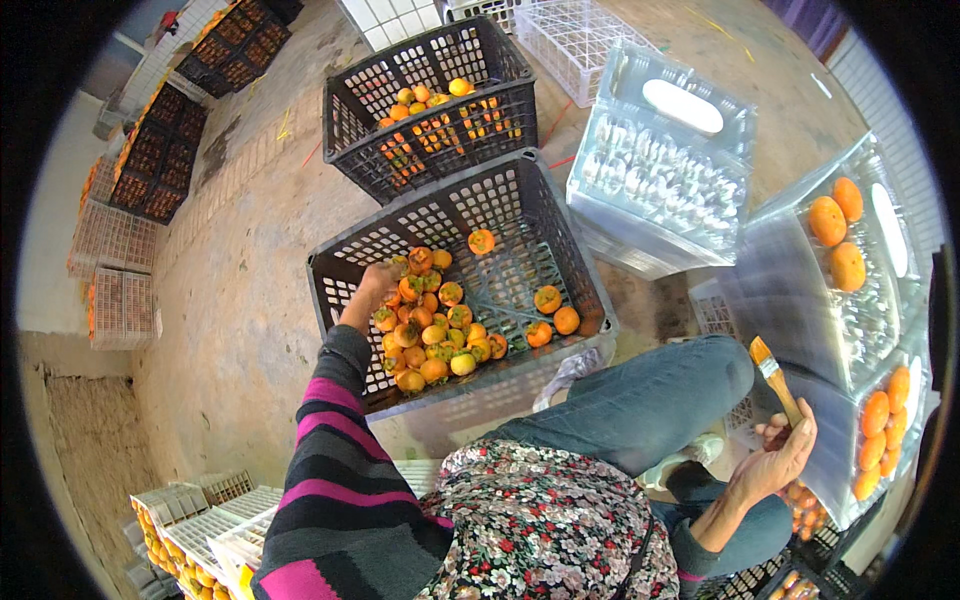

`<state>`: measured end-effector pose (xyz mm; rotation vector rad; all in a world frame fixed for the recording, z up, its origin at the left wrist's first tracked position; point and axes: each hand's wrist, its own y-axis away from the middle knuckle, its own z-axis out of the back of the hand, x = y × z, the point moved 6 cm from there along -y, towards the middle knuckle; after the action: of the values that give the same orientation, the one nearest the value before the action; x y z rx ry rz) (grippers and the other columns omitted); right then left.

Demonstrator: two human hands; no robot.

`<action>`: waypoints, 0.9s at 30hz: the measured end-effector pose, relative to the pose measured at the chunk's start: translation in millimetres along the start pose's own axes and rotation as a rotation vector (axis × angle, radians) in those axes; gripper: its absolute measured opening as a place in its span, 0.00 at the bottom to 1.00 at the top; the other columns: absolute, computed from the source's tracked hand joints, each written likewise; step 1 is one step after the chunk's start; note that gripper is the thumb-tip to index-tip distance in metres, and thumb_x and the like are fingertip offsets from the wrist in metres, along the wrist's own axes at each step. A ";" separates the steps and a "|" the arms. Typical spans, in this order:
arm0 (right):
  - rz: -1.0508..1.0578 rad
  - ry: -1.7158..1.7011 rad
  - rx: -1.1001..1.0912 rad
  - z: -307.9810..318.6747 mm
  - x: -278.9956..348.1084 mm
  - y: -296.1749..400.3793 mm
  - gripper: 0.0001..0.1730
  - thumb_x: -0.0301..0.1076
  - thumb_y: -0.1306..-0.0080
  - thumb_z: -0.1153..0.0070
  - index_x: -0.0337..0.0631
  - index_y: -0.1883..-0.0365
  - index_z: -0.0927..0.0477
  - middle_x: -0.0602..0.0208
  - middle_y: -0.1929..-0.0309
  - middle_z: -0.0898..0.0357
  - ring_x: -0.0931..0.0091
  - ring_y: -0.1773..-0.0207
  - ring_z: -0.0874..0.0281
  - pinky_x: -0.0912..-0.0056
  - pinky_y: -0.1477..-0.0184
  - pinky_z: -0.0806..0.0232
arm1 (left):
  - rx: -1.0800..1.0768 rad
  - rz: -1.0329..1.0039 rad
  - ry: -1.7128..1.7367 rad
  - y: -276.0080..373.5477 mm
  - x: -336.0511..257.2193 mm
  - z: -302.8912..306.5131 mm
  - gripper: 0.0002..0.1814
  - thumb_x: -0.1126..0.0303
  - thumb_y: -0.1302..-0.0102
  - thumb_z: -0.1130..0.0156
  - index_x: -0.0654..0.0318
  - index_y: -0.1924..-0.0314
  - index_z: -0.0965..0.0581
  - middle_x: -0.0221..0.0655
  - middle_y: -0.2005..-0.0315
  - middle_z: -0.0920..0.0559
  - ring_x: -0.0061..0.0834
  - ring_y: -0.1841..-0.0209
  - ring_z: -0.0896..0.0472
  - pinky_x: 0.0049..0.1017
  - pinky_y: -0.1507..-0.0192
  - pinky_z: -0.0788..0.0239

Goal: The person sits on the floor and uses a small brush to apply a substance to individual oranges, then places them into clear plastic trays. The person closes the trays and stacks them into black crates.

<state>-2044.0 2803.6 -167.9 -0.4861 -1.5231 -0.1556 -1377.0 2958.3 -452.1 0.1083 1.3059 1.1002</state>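
My left hand [382,280] reaches over the left wall of a black plastic crate [577,247] and touches the heap of persimmons [433,334] inside. Its fingertips are partly lost among the fruit, so a grip on one cannot be made out. A single persimmon [481,241] lies apart toward the crate's far side, and several more [547,299] lie at its right. On the right, my right hand [784,454] holds a flat paintbrush [780,382] by its wooden handle, bristles up, beside my knee.
Behind stands a second black crate [431,150] of persimmons. To the right are stacked clear plastic trays [660,165]; two nearer stacks hold persimmons [827,221] [874,450]. A white crate [570,45] stands farther back. Filled crates [161,150] line the left wall; white crates [217,525] stand at lower left.
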 end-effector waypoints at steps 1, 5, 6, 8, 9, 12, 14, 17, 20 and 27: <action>-0.005 -0.011 0.009 -1.3 -0.2 1.0 0.19 0.41 0.26 0.59 0.34 0.51 0.24 0.69 0.77 0.26 0.85 0.76 0.32 0.85 0.74 0.34 | -0.133 -0.001 -0.142 -10.1 16.5 7.4 0.23 0.61 0.36 0.38 0.72 0.48 0.25 0.37 0.72 0.21 0.29 0.71 0.22 0.31 0.71 0.28; -0.010 0.027 0.001 -1.3 -2.1 8.6 0.18 0.39 0.26 0.60 0.34 0.52 0.25 0.69 0.77 0.26 0.85 0.77 0.32 0.85 0.75 0.35 | -0.335 -0.295 -0.694 -6.8 2.9 -2.9 0.29 0.63 0.42 0.35 0.60 0.41 0.31 0.51 0.44 0.30 0.47 0.46 0.27 0.39 0.44 0.34; -0.010 0.026 0.005 -3.4 -2.2 11.0 0.18 0.39 0.26 0.60 0.34 0.52 0.25 0.69 0.77 0.26 0.85 0.77 0.32 0.85 0.75 0.35 | -0.288 -0.303 -0.694 -8.7 7.0 -7.6 0.31 0.63 0.42 0.36 0.58 0.39 0.33 0.51 0.43 0.32 0.50 0.44 0.30 0.40 0.43 0.35; -0.015 0.023 0.018 -5.9 -4.4 13.9 0.17 0.38 0.26 0.60 0.34 0.52 0.25 0.69 0.77 0.26 0.85 0.78 0.33 0.85 0.75 0.35 | -0.247 -0.363 -0.974 -3.2 5.7 -21.2 0.32 0.64 0.42 0.36 0.57 0.38 0.35 0.52 0.41 0.35 0.55 0.43 0.32 0.43 0.41 0.38; -0.019 0.021 0.021 -4.6 -7.0 15.4 0.17 0.38 0.26 0.60 0.34 0.53 0.25 0.69 0.77 0.26 0.86 0.78 0.33 0.85 0.75 0.35 | -0.146 -0.283 -1.126 6.0 -4.7 -35.1 0.39 0.59 0.43 0.34 0.56 0.34 0.41 0.57 0.36 0.45 0.58 0.39 0.36 0.42 0.42 0.35; -0.018 0.033 0.028 -8.8 -3.2 18.2 0.16 0.38 0.26 0.59 0.34 0.54 0.25 0.69 0.76 0.25 0.86 0.79 0.33 0.85 0.75 0.34 | -0.200 -0.400 -1.531 11.7 -8.0 -52.9 0.39 0.58 0.43 0.34 0.54 0.34 0.40 0.58 0.36 0.44 0.58 0.37 0.40 0.44 0.40 0.36; -0.020 0.024 0.046 -13.8 -2.3 17.7 0.16 0.38 0.26 0.59 0.34 0.54 0.24 0.69 0.75 0.25 0.86 0.78 0.33 0.85 0.75 0.34 | -0.205 -0.378 -1.590 -2.3 17.5 -42.6 0.39 0.55 0.43 0.34 0.53 0.34 0.39 0.62 0.35 0.46 0.59 0.35 0.44 0.45 0.38 0.39; -0.023 0.030 0.029 -16.2 -1.2 20.0 0.16 0.38 0.26 0.58 0.33 0.55 0.24 0.69 0.76 0.26 0.85 0.79 0.33 0.84 0.75 0.34 | -0.173 -0.466 -1.501 19.4 -5.8 -57.3 0.39 0.53 0.46 0.31 0.55 0.36 0.34 0.62 0.36 0.43 0.57 0.34 0.45 0.47 0.38 0.40; -0.030 0.013 0.073 -26.8 -4.1 21.0 0.17 0.38 0.26 0.58 0.33 0.55 0.25 0.68 0.76 0.26 0.85 0.79 0.34 0.84 0.75 0.34 | -0.164 -0.370 -1.607 -15.9 23.3 -44.6 0.40 0.48 0.48 0.31 0.52 0.37 0.33 0.59 0.37 0.41 0.58 0.37 0.41 0.45 0.41 0.39; -0.064 0.009 0.109 -31.1 -9.1 28.2 0.17 0.39 0.26 0.58 0.34 0.55 0.25 0.67 0.76 0.26 0.84 0.79 0.31 0.84 0.75 0.34 | 0.518 -0.131 0.375 51.4 -29.3 -112.2 0.44 0.40 0.38 0.43 0.66 0.34 0.42 0.46 0.41 0.32 0.39 0.39 0.32 0.40 0.39 0.36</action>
<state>-2005.0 2814.7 -181.8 -0.3497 -1.5300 -0.1230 -1492.9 2909.2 -436.5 0.2038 1.8900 0.6673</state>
